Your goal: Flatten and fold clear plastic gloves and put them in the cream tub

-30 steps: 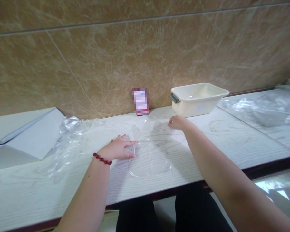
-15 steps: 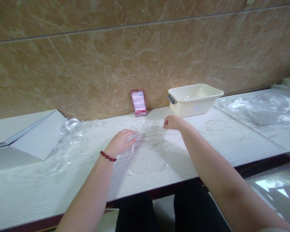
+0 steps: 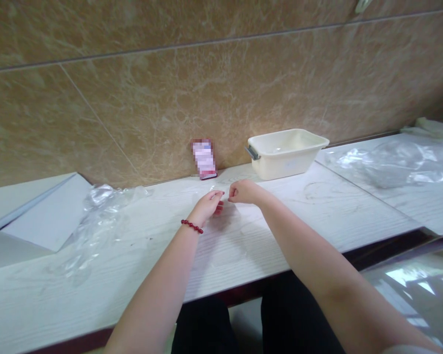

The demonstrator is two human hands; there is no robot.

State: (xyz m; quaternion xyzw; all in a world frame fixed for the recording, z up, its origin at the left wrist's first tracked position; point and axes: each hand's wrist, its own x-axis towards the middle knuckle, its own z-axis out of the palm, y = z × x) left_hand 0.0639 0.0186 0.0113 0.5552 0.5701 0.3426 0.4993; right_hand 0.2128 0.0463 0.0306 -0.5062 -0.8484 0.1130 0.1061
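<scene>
My left hand (image 3: 209,205), with a dark red bead bracelet (image 3: 192,226) at the wrist, is closed in a pinch over the table. Close to its right, my right hand (image 3: 242,191) is also pinched, and the two sets of fingertips nearly meet. Between and below them is a thin clear plastic bag (image 3: 239,241), hard to make out against the white wood grain; only faint glints mark its outline. Its edge appears to be held in both pinches, though the fingers partly hide it.
A cream plastic bin (image 3: 286,164) with a grey handle clip stands by the wall. A phone (image 3: 205,160) leans there too. Crumpled clear plastic (image 3: 96,221) lies left beside a white open box (image 3: 47,216); more clear plastic (image 3: 398,160) lies right. The table's dark front edge (image 3: 243,294) runs before my legs.
My left hand has moved right, and its spread fingers have closed. My right hand has come left, still pinched, so both hands are close together. The view has shifted slightly.
</scene>
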